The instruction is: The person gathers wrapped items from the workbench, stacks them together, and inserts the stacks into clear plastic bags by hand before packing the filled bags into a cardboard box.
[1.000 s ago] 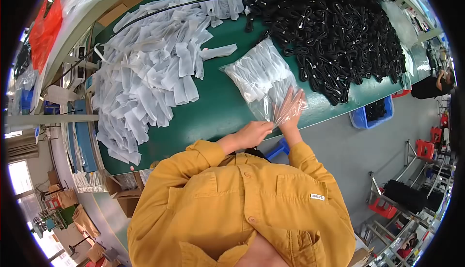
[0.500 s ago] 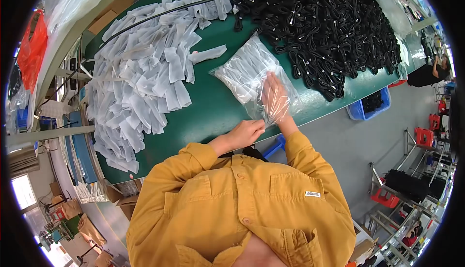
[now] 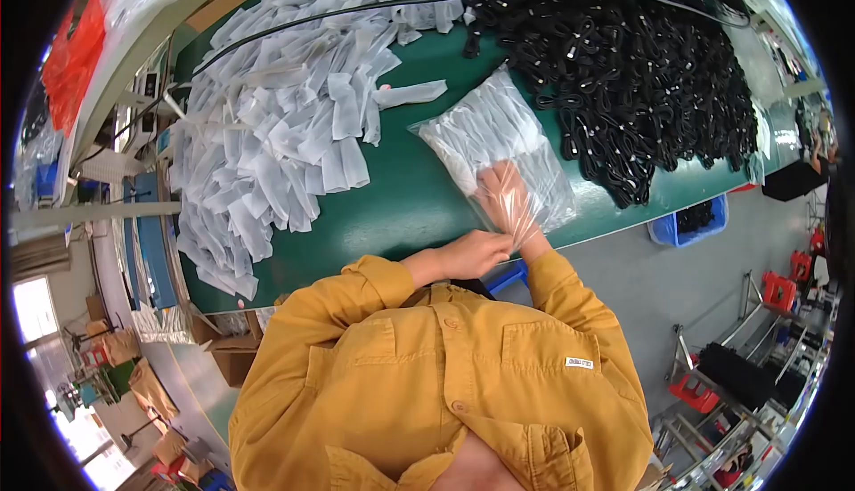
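A clear plastic bag (image 3: 559, 190) filled with rows of whitish translucent packets (image 3: 485, 126) lies on the green table in front of me. My left hand (image 3: 476, 255) is closed on the gathered film at the bag's near edge. Under the film, my right hand (image 3: 508, 202) rests against the near end of the packets. Its fingers are bent but apart, with the tips partly hidden by glare and plastic. To the left spreads a big heap of similar loose packets (image 3: 267, 126); one packet (image 3: 411, 93) sticks out toward the bag.
Bundled black cables (image 3: 623, 73) are piled on the table's (image 3: 383, 206) right side. A long black cord (image 3: 374, 10) crosses above the heaps. Below the right table edge stands a blue bin (image 3: 663, 230). Metal racks and red stools (image 3: 779, 291) are farther right.
My right hand has drawn back toward me within the bag, its fingers now bent instead of stretched flat. My left hand keeps hold of the film. The whole view has shifted slightly.
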